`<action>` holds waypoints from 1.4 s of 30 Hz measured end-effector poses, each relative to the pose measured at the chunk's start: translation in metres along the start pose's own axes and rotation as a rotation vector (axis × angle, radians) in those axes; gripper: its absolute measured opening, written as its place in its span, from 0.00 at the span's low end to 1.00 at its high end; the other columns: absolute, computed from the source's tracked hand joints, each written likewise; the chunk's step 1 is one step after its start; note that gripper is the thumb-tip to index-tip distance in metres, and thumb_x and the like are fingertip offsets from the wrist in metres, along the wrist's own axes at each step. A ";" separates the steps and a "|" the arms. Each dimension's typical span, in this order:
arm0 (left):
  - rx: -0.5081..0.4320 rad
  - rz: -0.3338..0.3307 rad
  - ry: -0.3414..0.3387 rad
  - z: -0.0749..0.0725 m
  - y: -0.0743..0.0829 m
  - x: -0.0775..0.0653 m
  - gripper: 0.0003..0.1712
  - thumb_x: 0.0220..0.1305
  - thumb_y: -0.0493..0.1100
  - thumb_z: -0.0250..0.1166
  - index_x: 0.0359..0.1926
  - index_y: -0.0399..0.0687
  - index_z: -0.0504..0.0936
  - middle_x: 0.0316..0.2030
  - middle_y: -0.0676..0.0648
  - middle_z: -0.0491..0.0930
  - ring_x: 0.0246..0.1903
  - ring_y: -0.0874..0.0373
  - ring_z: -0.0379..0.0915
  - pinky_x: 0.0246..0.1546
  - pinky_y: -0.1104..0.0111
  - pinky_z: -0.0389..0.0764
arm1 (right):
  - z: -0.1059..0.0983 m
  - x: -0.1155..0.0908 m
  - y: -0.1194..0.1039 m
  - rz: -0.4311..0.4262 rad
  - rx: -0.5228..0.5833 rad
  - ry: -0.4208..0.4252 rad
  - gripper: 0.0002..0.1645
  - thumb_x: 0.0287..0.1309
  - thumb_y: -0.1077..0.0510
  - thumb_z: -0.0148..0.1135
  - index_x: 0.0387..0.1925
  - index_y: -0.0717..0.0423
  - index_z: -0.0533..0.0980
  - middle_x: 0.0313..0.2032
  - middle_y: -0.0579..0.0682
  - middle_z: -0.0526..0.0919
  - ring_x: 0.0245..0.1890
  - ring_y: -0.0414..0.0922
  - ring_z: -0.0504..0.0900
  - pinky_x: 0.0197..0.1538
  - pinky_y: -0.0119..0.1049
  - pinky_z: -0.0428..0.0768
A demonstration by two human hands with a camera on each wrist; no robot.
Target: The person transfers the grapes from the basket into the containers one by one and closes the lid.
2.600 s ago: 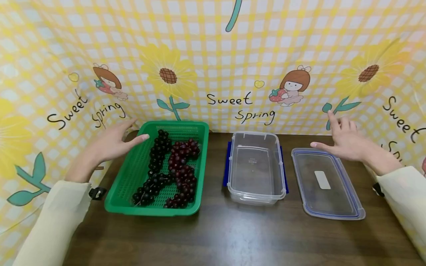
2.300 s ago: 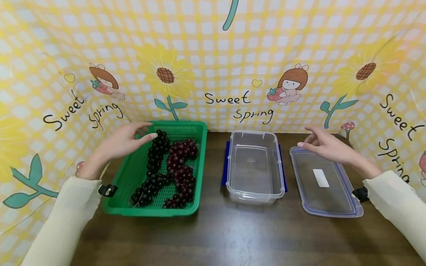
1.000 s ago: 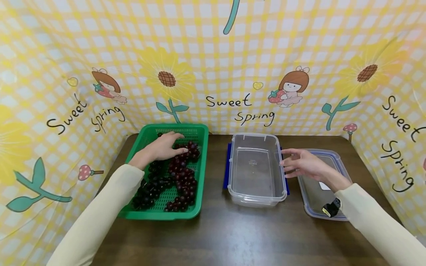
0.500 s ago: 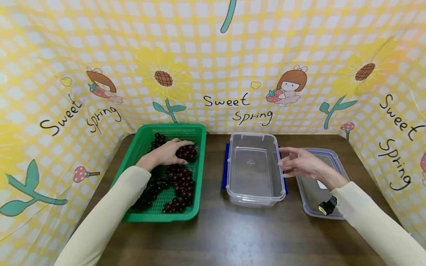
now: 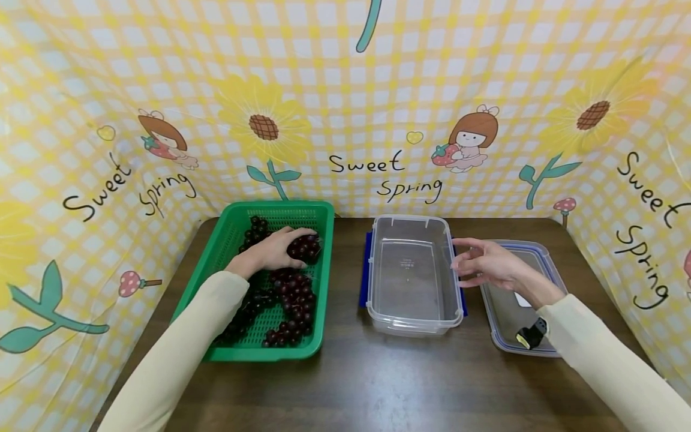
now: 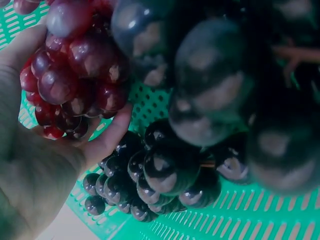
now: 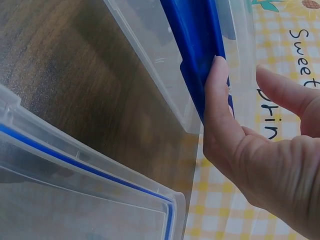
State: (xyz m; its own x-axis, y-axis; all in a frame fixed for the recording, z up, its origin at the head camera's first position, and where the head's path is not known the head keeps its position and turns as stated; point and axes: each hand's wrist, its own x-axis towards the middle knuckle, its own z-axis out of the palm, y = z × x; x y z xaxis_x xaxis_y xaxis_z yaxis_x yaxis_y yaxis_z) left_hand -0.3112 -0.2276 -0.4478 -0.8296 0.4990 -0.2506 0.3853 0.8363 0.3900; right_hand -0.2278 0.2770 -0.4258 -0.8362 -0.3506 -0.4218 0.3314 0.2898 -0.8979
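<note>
Inside the green basket (image 5: pixel 329 240) at the left, my left hand (image 5: pixel 274 249) curls its thumb and fingers round a bunch of dark red grapes (image 5: pixel 305 247). The left wrist view shows those red grapes (image 6: pixel 75 75) in the grasp, with black grapes (image 6: pixel 165 170) beside and in front of them. More red grapes (image 5: pixel 294 300) lie in the basket towards me. My right hand (image 5: pixel 488 264) is at the right side of a clear plastic food container (image 5: pixel 407 270), whose lid is off. In the right wrist view, a straight fingertip touches its blue side clip (image 7: pixel 195 45).
The container's clear lid (image 5: pixel 502 324), with a blue seal, lies at the right, partly under my right hand and wrist. Everything stands on a brown wooden table (image 5: pixel 378 384). A yellow checked cloth (image 5: pixel 345 90) rises behind and at both sides.
My left hand has moved from the basket's left edge into it and taken hold of the red grapes. My right hand has moved left from above the lid to the container's side.
</note>
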 end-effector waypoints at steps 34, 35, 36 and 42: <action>0.237 0.000 0.100 0.011 0.010 0.002 0.36 0.73 0.47 0.68 0.78 0.67 0.67 0.70 0.32 0.67 0.60 0.30 0.73 0.49 0.44 0.82 | 0.000 0.001 -0.001 0.014 -0.005 0.000 0.53 0.72 0.62 0.65 0.85 0.55 0.44 0.55 0.59 0.78 0.47 0.47 0.87 0.55 0.52 0.88; 0.241 -0.003 0.101 0.010 0.010 0.001 0.36 0.73 0.47 0.68 0.77 0.67 0.67 0.69 0.33 0.68 0.60 0.30 0.73 0.48 0.45 0.82 | 0.000 0.001 0.000 0.014 -0.005 0.000 0.53 0.72 0.62 0.65 0.85 0.55 0.44 0.55 0.59 0.78 0.47 0.47 0.87 0.55 0.52 0.88; 0.243 -0.005 0.101 0.009 0.010 0.000 0.35 0.74 0.48 0.68 0.77 0.68 0.67 0.69 0.33 0.68 0.60 0.30 0.74 0.48 0.45 0.82 | 0.000 0.001 0.000 0.015 -0.006 0.001 0.53 0.72 0.62 0.65 0.85 0.55 0.44 0.55 0.59 0.78 0.47 0.47 0.87 0.56 0.52 0.88; 0.267 0.014 0.135 0.000 0.014 -0.005 0.33 0.74 0.49 0.68 0.75 0.68 0.70 0.65 0.35 0.70 0.55 0.33 0.75 0.44 0.48 0.81 | -0.001 0.001 0.002 0.012 -0.011 0.002 0.53 0.72 0.61 0.65 0.85 0.54 0.44 0.55 0.59 0.78 0.48 0.47 0.87 0.56 0.53 0.87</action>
State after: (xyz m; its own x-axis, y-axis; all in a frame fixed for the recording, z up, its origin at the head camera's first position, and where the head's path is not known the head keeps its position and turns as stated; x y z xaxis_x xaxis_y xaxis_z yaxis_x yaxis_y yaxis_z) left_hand -0.3015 -0.2180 -0.4412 -0.8627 0.4913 -0.1202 0.4750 0.8686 0.1408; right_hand -0.2284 0.2779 -0.4275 -0.8330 -0.3456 -0.4321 0.3365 0.3034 -0.8915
